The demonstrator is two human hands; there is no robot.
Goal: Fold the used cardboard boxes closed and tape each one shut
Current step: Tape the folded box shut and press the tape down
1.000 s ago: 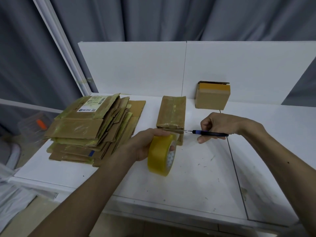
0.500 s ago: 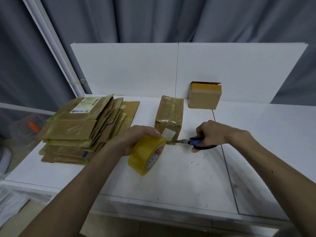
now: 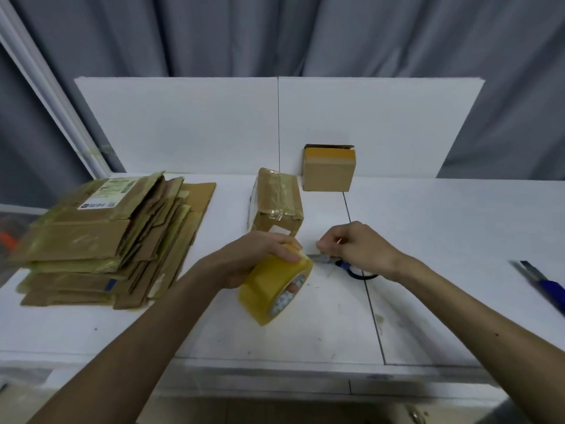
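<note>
Looks bright and even over the white table (image 3: 458, 240), lit softly from overhead, dimmer on the grey curtain (image 3: 305, 32) behind. Shows only faint, soft-edged shadows beside the taped box (image 3: 276, 200) and under the tape roll (image 3: 272, 289), plus a mild sheen on its yellow face. Smears with motion at the stack of flattened boxes (image 3: 101, 240) on the left and the blue-handled tool (image 3: 547, 286) at the right edge. Bows straight lines toward the borders.

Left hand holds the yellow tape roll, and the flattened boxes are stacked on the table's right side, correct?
No: the head view shows the flattened boxes stacked on the table's left side. The left hand does hold the yellow tape roll.
</note>
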